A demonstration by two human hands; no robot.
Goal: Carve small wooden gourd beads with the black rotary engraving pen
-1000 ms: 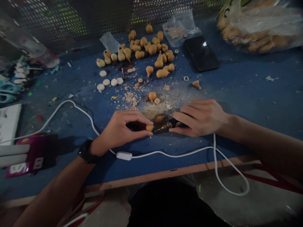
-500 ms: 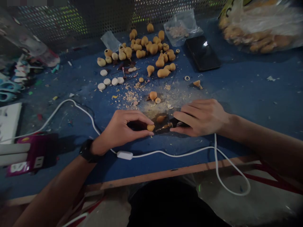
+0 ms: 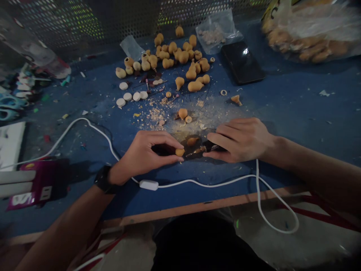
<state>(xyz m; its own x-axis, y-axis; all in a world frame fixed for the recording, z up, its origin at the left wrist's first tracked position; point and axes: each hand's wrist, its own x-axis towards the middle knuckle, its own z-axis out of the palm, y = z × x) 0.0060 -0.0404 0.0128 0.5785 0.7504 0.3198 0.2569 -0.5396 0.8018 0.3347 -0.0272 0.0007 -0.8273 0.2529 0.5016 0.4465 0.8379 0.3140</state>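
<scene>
My left hand pinches a small tan gourd piece between thumb and fingers, low over the blue table top. My right hand is closed round a dark rotary tool whose metal tip points left at the gourd piece, almost touching it. Another small tan piece lies just behind the tool tip. Wood shavings cover the table beyond my hands.
A heap of small tan gourds lies at the back, with white discs beside it. A black phone, plastic bags, a white cable with a switch, scissors and a purple box lie around.
</scene>
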